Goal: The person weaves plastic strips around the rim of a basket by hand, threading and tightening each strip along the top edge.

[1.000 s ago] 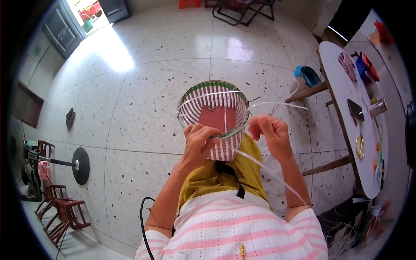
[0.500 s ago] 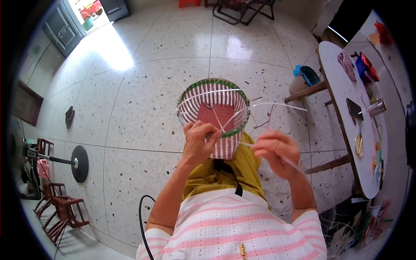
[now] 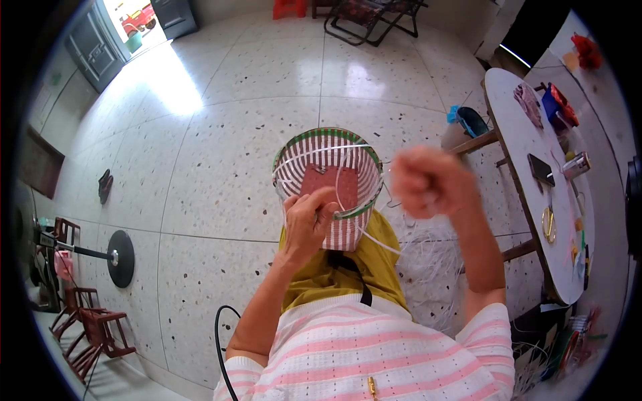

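Observation:
A striped red-and-white basket with a green rim rests at the lap, its open top facing up and its inner bottom red. My left hand is closed on the near left part of the rim. To the right of the basket and raised above it is my right hand, blurred, its fingers curled; what they hold cannot be made out. A white strip runs from the front of the basket to the lower right. Another thin strip loops inside the basket near the rim.
At the right stands an oval table with a phone, yellow-handled scissors and a can. A bin is beside it. Loose white strips lie on the floor. Small wooden chairs stand at the left.
My right hand has moved up and closer to the camera. The white strip inside the basket has changed its curve. My left hand has stayed at the rim.

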Action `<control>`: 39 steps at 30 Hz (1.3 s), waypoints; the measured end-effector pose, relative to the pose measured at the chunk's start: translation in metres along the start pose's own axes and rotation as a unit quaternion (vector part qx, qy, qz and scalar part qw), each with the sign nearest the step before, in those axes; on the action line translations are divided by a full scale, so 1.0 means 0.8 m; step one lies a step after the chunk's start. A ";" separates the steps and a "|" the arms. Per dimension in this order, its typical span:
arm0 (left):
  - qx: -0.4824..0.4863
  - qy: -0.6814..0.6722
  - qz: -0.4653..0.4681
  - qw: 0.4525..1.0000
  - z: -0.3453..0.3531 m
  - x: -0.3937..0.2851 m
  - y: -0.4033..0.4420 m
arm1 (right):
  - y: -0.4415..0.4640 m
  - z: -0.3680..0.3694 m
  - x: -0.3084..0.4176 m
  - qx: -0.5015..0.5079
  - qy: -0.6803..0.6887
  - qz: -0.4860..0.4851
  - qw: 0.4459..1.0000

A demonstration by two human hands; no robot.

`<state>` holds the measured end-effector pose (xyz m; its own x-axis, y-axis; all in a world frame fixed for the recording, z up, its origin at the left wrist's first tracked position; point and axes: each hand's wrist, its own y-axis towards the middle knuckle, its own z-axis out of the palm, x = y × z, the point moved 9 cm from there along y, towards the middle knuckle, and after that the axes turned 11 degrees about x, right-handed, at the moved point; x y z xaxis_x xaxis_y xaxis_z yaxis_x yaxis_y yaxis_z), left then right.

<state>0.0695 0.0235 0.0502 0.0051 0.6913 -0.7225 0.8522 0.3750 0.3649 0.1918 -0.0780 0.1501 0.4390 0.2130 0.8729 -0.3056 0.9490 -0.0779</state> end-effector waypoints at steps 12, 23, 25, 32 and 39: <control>-0.084 0.030 0.008 0.996 -0.008 0.002 0.002 | 0.018 0.049 -0.148 0.103 0.245 0.198 0.943; -0.084 0.028 -0.013 0.996 -0.006 0.000 0.003 | 0.071 0.000 -0.015 -0.125 -0.550 -0.125 0.816; -0.076 0.030 -0.001 0.997 -0.003 0.004 0.001 | 0.087 0.008 -0.028 -0.061 -0.627 -0.176 0.757; -0.078 0.031 -0.022 0.996 0.000 0.012 0.002 | 0.070 -0.018 -0.005 -0.181 -0.599 -0.220 0.749; -0.055 0.023 -0.005 0.998 0.000 0.009 -0.002 | 0.083 -0.045 -0.046 -0.091 -0.559 -0.104 0.817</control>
<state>0.0677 0.0278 0.0445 -0.0289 0.7133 -0.7003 0.7894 0.4461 0.4218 0.1853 -0.0143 0.0952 -0.6128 -0.2070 0.7626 -0.1481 0.9781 0.1465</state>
